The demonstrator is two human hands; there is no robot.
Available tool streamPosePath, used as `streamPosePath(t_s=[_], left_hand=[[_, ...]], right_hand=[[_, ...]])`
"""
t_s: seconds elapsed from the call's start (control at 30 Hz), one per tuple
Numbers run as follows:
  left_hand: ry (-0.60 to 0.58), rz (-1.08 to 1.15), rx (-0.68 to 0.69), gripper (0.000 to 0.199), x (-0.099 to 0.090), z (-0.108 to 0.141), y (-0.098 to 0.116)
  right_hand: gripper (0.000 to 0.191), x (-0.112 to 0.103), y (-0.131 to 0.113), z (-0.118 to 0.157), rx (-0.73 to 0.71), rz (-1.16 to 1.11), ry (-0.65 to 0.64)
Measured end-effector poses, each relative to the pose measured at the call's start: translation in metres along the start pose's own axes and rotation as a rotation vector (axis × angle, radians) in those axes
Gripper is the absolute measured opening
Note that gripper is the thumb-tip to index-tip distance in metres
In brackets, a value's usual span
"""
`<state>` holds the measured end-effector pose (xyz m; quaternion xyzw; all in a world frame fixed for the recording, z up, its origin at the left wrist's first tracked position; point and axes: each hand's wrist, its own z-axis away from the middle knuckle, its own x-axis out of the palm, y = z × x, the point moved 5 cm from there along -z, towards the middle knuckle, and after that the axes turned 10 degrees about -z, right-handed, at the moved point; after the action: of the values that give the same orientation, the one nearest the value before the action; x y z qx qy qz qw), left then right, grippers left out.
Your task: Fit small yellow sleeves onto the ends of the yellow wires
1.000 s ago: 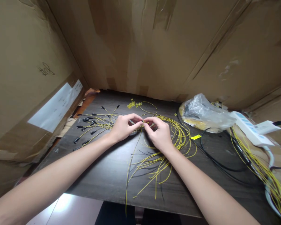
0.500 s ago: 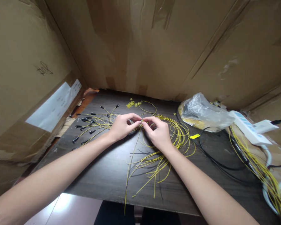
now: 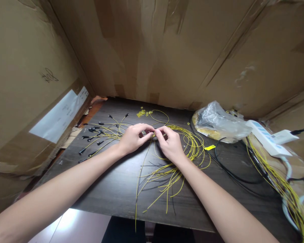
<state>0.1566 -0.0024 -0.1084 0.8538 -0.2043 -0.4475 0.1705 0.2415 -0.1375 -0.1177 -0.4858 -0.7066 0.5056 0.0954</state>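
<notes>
My left hand (image 3: 134,137) and my right hand (image 3: 171,143) meet above the table, thumbs and forefingers pinched together tip to tip. A thin yellow wire (image 3: 139,182) hangs from the fingertips down past the table's front edge. Something small and dark shows at the pinch, too small to make out. Under and behind the hands lies a coiled bundle of yellow wires (image 3: 194,143). To the left, its ends carry black plugs (image 3: 82,152); loose ends (image 3: 164,175) fan out towards the front.
Small yellow pieces (image 3: 141,113) lie at the back of the dark table (image 3: 103,195). At the right are a clear plastic bag (image 3: 218,121), a yellow tag (image 3: 209,147), black cables, a white power strip (image 3: 266,138) and more yellow wires (image 3: 278,179). Cardboard walls (image 3: 147,50) surround the table.
The fingertips have shifted slightly at the pinch, and the small yellowish piece seen between them is now hidden. The right hand has turned a little; the wires lie as before.
</notes>
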Motion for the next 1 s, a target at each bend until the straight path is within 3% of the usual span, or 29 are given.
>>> streamPosePath(t_s=[0.67, 1.0], left_hand=[[-0.003, -0.002, 0.013, 0.009, 0.0007, 0.0009, 0.0049], [-0.028, 0.124, -0.187, 0.012, 0.0007, -0.0008, -0.0032]], right_hand=[[0.035, 0.0005, -0.0009, -0.0001, -0.012, 0.019, -0.043], [0.017, 0.0031, -0.0031, 0.0018, -0.051, -0.006, -0.047]])
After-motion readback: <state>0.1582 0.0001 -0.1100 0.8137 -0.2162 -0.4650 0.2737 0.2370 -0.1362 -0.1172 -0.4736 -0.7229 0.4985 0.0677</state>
